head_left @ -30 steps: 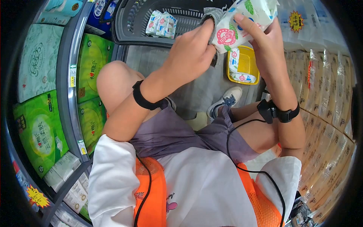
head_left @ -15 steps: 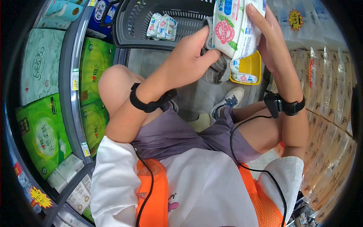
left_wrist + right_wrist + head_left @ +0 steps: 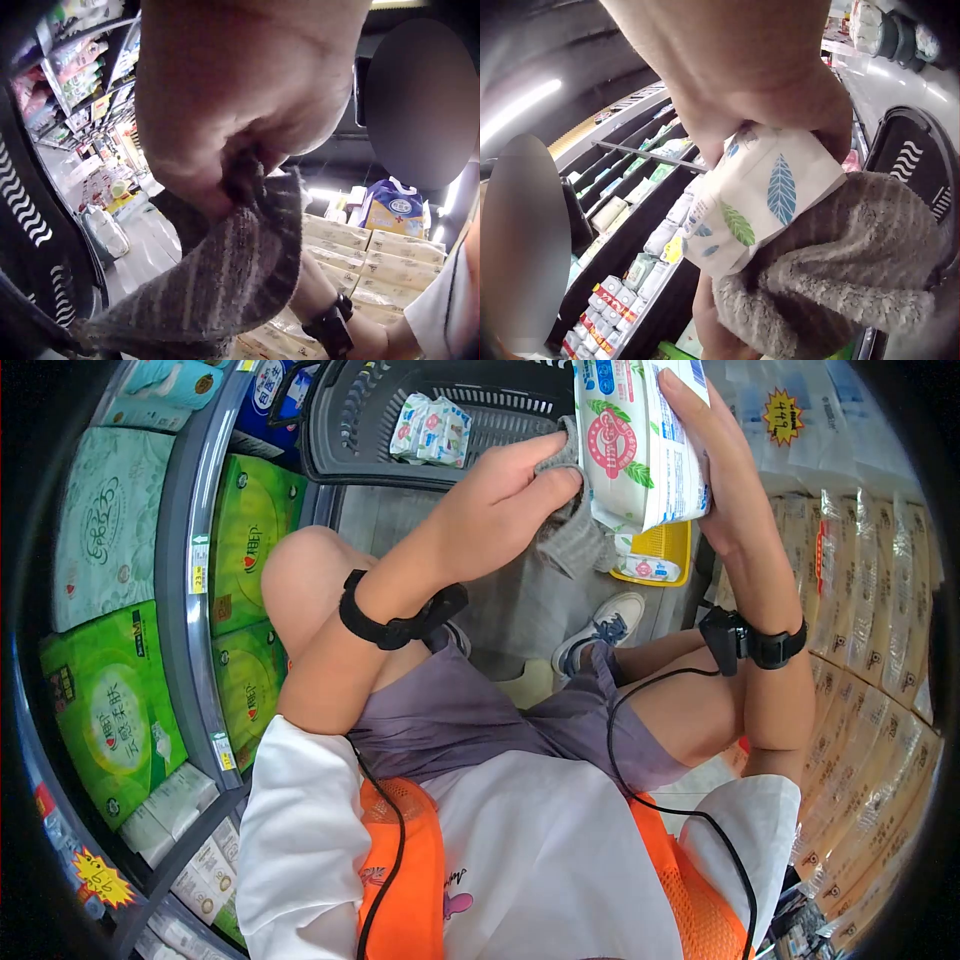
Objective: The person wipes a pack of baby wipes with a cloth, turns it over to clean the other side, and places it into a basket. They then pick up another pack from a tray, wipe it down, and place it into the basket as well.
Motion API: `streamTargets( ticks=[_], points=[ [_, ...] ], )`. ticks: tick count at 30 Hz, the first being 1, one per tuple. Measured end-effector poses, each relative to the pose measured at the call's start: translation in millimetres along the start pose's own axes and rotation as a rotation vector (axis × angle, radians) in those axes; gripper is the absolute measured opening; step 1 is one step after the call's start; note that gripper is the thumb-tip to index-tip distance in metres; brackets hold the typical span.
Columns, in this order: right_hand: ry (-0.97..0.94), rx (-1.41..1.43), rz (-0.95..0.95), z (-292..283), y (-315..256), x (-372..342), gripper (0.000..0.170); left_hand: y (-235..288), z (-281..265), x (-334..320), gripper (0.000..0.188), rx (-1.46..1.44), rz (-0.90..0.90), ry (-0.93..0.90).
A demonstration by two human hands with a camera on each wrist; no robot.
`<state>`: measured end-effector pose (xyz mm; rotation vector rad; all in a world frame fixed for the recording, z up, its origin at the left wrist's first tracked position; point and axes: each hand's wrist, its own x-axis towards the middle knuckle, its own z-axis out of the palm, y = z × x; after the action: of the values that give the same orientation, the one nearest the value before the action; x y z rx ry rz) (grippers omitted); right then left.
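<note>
My left hand point(image 3: 490, 510) grips a grey striped cloth point(image 3: 572, 540), pinched between thumb and fingers. In the left wrist view the fingers curl into the cloth point(image 3: 217, 277), which hangs down in a fold. Held up in my right hand point(image 3: 735, 490) is a white pack of wipes point(image 3: 640, 460) with a pink round print and green leaves, the thumb lying along its top. The cloth is right at the pack's left edge. From the right wrist, one face of the pack point(image 3: 769, 195) shows blue and green leaf prints, with the fluffy cloth point(image 3: 832, 277) overlapping it.
Beyond the hands stands a black basket point(image 3: 400, 472) holding small wipe packs point(image 3: 432, 432). A yellow basket point(image 3: 684, 550) with more packs is on the floor, partly hidden. Shelves with green tissue packs point(image 3: 110, 710) line the left; stacked wrapped packs point(image 3: 850, 590) rise at right.
The pack has turned and come lower, toward my body, in my right hand. More of the cloth now hangs below my left hand, which has moved slightly down.
</note>
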<state>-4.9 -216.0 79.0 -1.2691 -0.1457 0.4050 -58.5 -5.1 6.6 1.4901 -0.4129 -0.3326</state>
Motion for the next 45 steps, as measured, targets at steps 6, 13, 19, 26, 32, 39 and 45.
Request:
streamTargets(
  ticks=[6,13,19,26,32,39,45],
  points=[
    [-0.03,-0.144,-0.081,-11.9,15.0,4.9,0.055,-3.4,1.0,4.4,0.032,0.176,0.011,0.147],
    [-0.03,-0.429,-0.002,-12.2,26.5,-1.0,0.073,-13.3,-11.4,18.2,0.029,0.138,0.221,0.441],
    [-0.069,-0.302,0.034,-1.0,30.2,-6.7,0.073,-6.9,-30.5,16.0,0.028,-0.078,0.076,0.569],
    [-0.08,0.019,0.26,-15.8,25.9,5.7,0.044,7.3,-32.8,11.4,0.026,0.0,0.14,0.71],
    [-0.149,0.249,0.284,-29.6,30.8,17.1,0.046,5.9,-1.7,14.5,0.022,0.418,0.392,0.499],
    [0.037,0.376,0.182,-34.8,30.8,17.6,0.042,17.7,12.4,-0.3,0.027,0.73,0.606,0.439],
    [-0.033,0.323,0.231,-35.4,35.9,17.0,0.043,17.6,12.7,3.8,0.031,0.707,0.508,0.436]
  ],
)
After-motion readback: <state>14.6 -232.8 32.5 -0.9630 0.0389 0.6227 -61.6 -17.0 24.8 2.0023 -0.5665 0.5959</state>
